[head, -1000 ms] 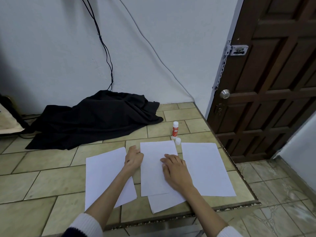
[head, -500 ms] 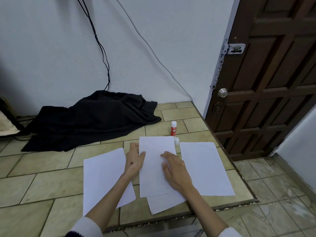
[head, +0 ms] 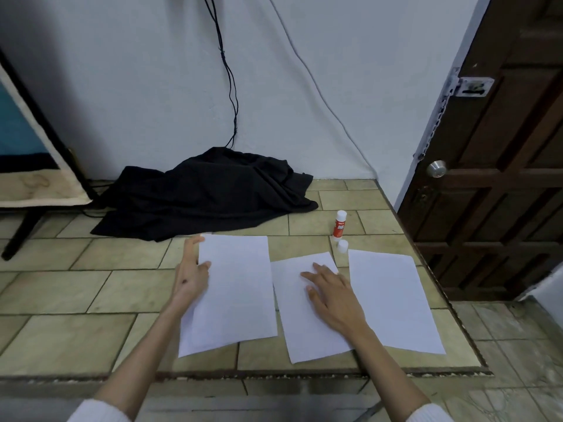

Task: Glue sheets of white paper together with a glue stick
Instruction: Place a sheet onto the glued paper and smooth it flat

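white sheets (head: 237,287) flat on counter, glue stick (head: 339,226) upright

Glue stick (head: 339,226) red label: white lettering (too blurred to read); nothing else legible

Four flat white rectangular paper sheets lie on the tiled counter: one large sheet on the left (head: 237,287), one partly hidden sheet beneath it showing only along its lower left edge (head: 185,339), one middle sheet (head: 304,318), and one sheet on the right (head: 393,300). One white glue stick with a red label (head: 339,225) stands upright, and one small white plastic cap (head: 342,246) stands just in front of it. One crumpled black cloth (head: 207,193) lies by the wall. Two bare hands count here: one left hand (head: 190,277) and one right hand (head: 333,292). One dark brown wooden door (head: 502,178) carries one round metal knob (head: 436,169).
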